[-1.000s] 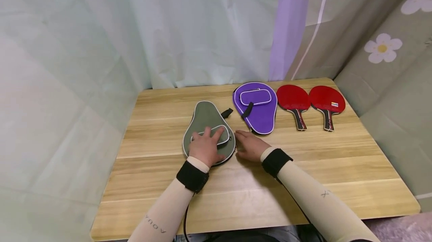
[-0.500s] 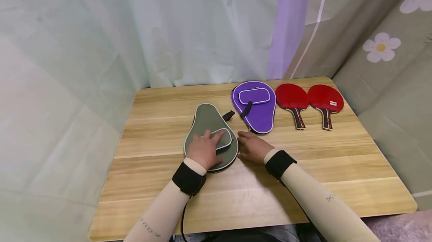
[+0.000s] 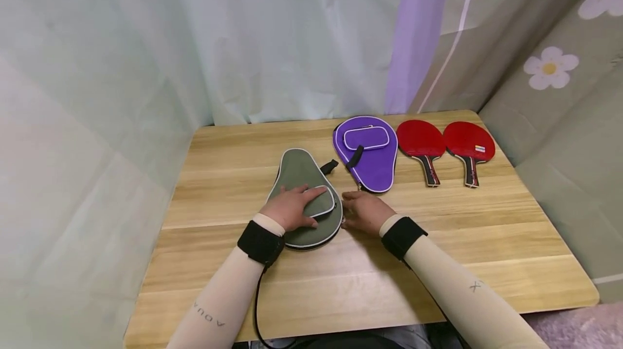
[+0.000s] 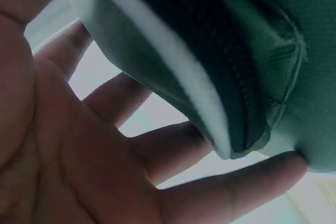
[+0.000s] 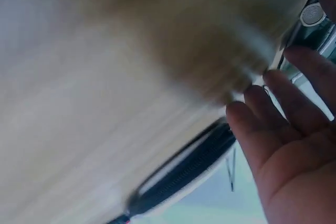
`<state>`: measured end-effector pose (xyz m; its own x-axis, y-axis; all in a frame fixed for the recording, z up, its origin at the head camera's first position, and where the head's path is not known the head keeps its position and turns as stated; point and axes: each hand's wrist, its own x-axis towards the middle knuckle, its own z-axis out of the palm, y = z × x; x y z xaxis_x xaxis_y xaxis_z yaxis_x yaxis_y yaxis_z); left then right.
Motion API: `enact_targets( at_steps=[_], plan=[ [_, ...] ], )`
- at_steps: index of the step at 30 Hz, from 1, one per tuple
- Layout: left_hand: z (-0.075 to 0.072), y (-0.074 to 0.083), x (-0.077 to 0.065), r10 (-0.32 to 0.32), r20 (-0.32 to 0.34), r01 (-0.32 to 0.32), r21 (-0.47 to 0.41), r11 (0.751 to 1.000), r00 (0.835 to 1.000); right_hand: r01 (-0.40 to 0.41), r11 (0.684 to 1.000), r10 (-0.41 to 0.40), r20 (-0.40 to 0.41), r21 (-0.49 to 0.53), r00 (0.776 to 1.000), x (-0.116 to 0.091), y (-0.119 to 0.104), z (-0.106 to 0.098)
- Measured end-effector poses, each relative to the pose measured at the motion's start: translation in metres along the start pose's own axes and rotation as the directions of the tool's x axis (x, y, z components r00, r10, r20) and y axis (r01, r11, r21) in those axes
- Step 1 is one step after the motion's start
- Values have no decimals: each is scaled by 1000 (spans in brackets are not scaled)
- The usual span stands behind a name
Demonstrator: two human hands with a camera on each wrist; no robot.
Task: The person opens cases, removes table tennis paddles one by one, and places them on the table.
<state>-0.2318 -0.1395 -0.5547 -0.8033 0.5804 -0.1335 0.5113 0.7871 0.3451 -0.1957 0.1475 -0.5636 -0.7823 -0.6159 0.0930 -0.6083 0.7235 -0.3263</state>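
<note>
An olive-green paddle case (image 3: 296, 168) with white piping lies flat on the table, its narrow end away from me. Across its zippered pocket rests my left hand (image 3: 288, 209), fingers spread and pointing to the right. In the left wrist view the pocket's dark zipper (image 4: 239, 77) passes just above the fingers of the left hand (image 4: 94, 150). My right hand (image 3: 367, 212) sits at the case's right edge, fingertips by the rim. From the right wrist view, that right hand (image 5: 294, 156) has loosely bent fingers near a round metal piece (image 5: 312, 14) on the case.
Behind the right hand lies a purple paddle case (image 3: 375, 168) with a black strap. Two red table tennis paddles, a left paddle (image 3: 421, 139) and a right paddle (image 3: 469, 142), lie beside it. Curtains (image 3: 292, 40) hang behind the wooden table (image 3: 219, 176).
The green case has slid slightly right and toward me. My left hand has shifted left on it and turned its fingers rightward. The right hand has moved a little along with the case's edge.
</note>
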Motion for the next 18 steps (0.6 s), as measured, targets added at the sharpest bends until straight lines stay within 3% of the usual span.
enact_targets(
  at_steps=[4,7,10,13,18],
  plan=[
    [-10,7,-4,-6,30,8,-36,999,1000,70,996,-71,-24,-57,997,1,-17,-16],
    [-16,10,-6,5,29,-4,-43,999,1000,78,995,-79,-15,-65,997,1,-27,-23],
    [-13,6,-3,0,21,1,-41,999,1000,93,994,-95,-18,-64,995,2,-28,-23],
    [-7,0,0,-7,16,7,-22,1000,1000,109,993,-111,-58,-38,992,2,-21,-13],
    [-2,-3,2,-17,11,17,-19,1000,1000,107,993,-111,-135,-40,985,2,5,23]
  ],
)
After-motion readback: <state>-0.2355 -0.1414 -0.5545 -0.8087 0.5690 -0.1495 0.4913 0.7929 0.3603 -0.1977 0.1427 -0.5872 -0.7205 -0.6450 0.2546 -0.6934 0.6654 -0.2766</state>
